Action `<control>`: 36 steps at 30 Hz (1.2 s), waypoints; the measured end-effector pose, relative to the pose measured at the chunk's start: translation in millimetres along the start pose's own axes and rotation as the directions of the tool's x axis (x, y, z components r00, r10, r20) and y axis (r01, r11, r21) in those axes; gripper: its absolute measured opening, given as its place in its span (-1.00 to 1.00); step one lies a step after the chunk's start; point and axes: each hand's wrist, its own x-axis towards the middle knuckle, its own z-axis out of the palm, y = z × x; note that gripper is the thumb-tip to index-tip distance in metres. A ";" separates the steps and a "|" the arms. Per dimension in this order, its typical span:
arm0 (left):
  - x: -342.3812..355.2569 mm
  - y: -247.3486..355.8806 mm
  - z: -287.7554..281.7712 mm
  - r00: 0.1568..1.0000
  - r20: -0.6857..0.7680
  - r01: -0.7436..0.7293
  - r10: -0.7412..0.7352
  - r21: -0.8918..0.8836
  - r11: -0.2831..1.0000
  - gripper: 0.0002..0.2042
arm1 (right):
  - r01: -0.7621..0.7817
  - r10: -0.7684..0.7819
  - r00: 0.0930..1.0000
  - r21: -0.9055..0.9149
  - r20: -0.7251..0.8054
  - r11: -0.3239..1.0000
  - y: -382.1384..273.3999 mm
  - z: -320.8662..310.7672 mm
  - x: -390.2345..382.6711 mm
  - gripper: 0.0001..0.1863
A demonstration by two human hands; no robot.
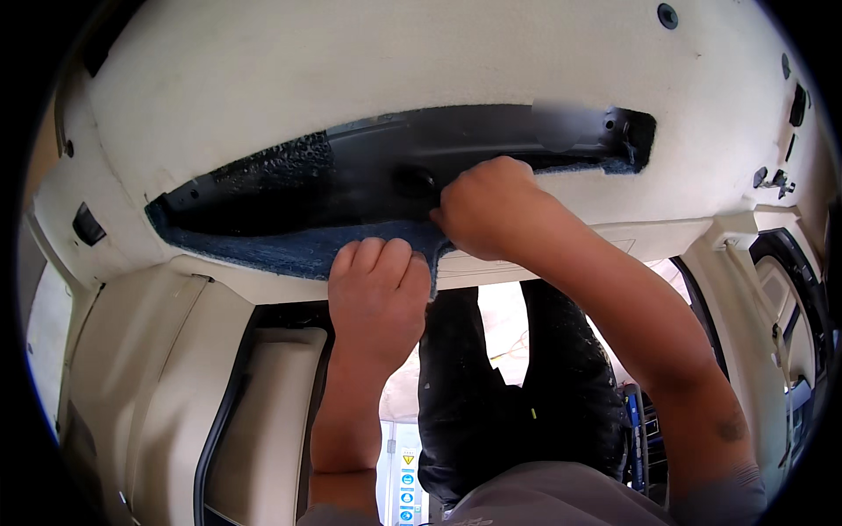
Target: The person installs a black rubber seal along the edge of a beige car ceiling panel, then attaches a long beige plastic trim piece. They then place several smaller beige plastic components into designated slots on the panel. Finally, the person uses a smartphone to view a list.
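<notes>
A long curved opening point(377, 145) runs across a cream headliner-like panel point(333, 70), baring dark metal inside. Blue fibrous felt point(272, 247) lies along the opening's near edge, with a strip bent down at the middle. My left hand point(377, 285) is closed over that felt, knuckles up, gripping its edge. Just to the right, my right hand point(491, 210) is curled at the opening's lower edge, next to the bent strip. Its fingertips are hidden, so what it grips there cannot be made out.
Inside the opening sit a bumpy black sheet point(285, 162) and a dark oval hole point(414, 181). Cream seat-like upholstery point(158, 351) is at the left. A door frame point(781, 298) stands at the right. Below are my dark-trousered legs point(465, 386) and a sheet with warning symbols point(408, 486).
</notes>
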 end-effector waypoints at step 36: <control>79.2 -77.6 -18.5 0.572 0.594 -0.301 0.565 -0.489 0.819 -0.67 | 0.062 -0.174 0.857 -0.239 -0.485 0.969 -22.5 68.3 -29.6 -0.85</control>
